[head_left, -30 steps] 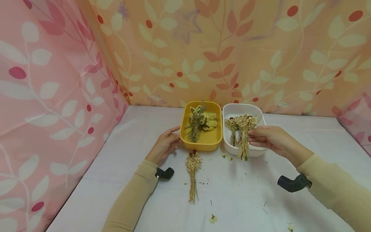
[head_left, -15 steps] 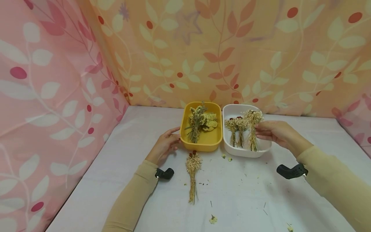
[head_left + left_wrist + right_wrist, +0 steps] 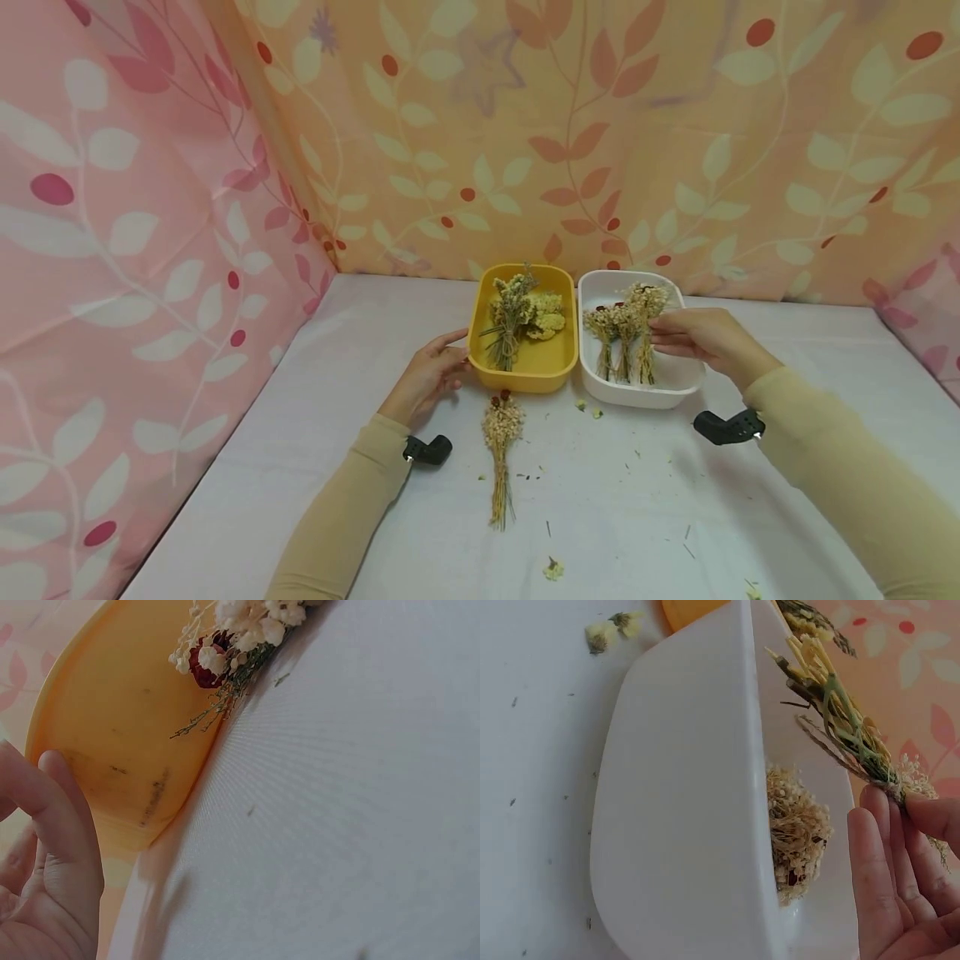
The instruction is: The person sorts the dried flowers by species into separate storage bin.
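My right hand point(image 3: 708, 337) pinches a small dried flower bouquet point(image 3: 645, 310) between thumb and fingers, over the white container point(image 3: 637, 397). The right wrist view shows its stems point(image 3: 847, 720) tied with twine just above the fingertips. Two similar bouquets with dark red blooms lie side by side in that container, left of the held one. My left hand point(image 3: 423, 377) touches the left wall of the yellow container point(image 3: 528, 383), its fingers loosely bent at the rim in the left wrist view. Inside are a greenish dried bunch point(image 3: 510, 321) and yellow flower heads point(image 3: 547, 321).
Another dried bouquet point(image 3: 500, 450) with red blooms lies on the white tablecloth in front of the yellow container. Fallen flower heads point(image 3: 553, 569) and stem bits are scattered nearby. A patterned cloth point(image 3: 420, 167) rises right behind both containers, which stand side by side.
The held bouquet was over the white container's front edge, then swung back and right, and has now shifted slightly left beside the other two. My left hand keeps its place.
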Tool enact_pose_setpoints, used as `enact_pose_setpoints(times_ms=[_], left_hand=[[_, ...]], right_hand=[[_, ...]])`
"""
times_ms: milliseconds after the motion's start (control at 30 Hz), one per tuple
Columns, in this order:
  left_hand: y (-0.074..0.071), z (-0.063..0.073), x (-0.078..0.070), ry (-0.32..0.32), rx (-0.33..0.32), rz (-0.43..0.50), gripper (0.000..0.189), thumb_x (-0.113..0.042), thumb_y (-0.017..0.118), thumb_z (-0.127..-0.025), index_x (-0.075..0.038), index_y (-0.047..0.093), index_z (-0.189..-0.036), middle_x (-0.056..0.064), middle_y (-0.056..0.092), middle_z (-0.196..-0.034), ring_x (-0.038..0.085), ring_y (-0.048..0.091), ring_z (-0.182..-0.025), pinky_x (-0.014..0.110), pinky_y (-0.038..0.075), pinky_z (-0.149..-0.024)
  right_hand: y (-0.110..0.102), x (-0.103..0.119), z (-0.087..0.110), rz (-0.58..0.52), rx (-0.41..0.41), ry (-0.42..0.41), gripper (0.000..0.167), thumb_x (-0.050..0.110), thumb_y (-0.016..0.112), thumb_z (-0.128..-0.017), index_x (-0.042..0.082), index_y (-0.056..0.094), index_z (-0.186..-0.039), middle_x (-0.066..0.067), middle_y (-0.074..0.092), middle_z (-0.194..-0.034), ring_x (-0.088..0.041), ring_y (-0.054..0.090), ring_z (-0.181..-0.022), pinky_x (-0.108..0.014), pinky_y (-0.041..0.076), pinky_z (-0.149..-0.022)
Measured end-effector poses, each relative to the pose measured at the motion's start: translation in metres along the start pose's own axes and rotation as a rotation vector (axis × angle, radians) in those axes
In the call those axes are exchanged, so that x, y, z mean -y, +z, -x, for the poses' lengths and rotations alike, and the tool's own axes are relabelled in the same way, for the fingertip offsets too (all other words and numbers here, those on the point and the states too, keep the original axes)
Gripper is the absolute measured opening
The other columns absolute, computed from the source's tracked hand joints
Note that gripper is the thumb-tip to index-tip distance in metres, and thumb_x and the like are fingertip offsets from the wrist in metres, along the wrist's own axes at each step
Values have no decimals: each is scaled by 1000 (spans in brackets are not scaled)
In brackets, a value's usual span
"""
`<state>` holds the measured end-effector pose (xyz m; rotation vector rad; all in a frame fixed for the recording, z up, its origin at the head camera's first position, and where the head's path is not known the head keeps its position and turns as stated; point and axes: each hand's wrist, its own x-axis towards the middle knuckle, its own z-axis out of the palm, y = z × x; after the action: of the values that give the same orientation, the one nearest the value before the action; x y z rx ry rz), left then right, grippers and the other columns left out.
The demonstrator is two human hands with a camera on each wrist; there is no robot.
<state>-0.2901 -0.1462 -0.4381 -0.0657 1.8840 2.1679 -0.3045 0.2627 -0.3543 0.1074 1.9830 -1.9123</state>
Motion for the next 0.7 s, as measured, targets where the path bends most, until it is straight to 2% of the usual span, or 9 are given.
enact_pose_setpoints(times_ms=[200,367,533,600,700], left_hand=[[-1,1,0,-4,-11,8,46,-18,61,-100,-20,51,-145,1,61,-103,8,63,-82,17,50,-57],[0,1,0,-5,7,1,47,-19,59,-101,-20,49,-147,4,60,-109,9,63,-84,17,50,-58],[0,1,0,0,10,-8,48,-20,60,-101,-20,49,-147,5,58,-112,9,62,-86,16,50,-58],[0,1,0,1,8,-14,48,-20,60,-101,-20,49,-147,4,59,-111,9,62,-86,16,50,-58],[1,1,-1,-1,3,-18,47,-20,60,-100,-21,50,-146,2,59,-108,10,62,-86,17,50,-58]], right_hand=[[11,-2,-13,6,-41,-1,19,11,58,-100,19,69,-85,8,73,-80,-4,72,-77,-22,60,-78],[16,-8,-21,79,-60,-3,9,12,59,-100,8,67,-102,9,72,-79,-4,72,-77,-22,60,-79],[19,-13,-26,169,-89,6,32,16,60,-100,-4,59,-125,12,71,-77,-2,70,-75,-22,60,-79],[19,-15,-28,172,-84,11,31,15,59,-100,-4,59,-125,11,70,-76,-1,70,-75,-22,60,-79],[21,-17,-30,146,-69,19,21,12,59,-100,-1,64,-115,9,70,-76,-3,70,-73,-22,60,-77]])
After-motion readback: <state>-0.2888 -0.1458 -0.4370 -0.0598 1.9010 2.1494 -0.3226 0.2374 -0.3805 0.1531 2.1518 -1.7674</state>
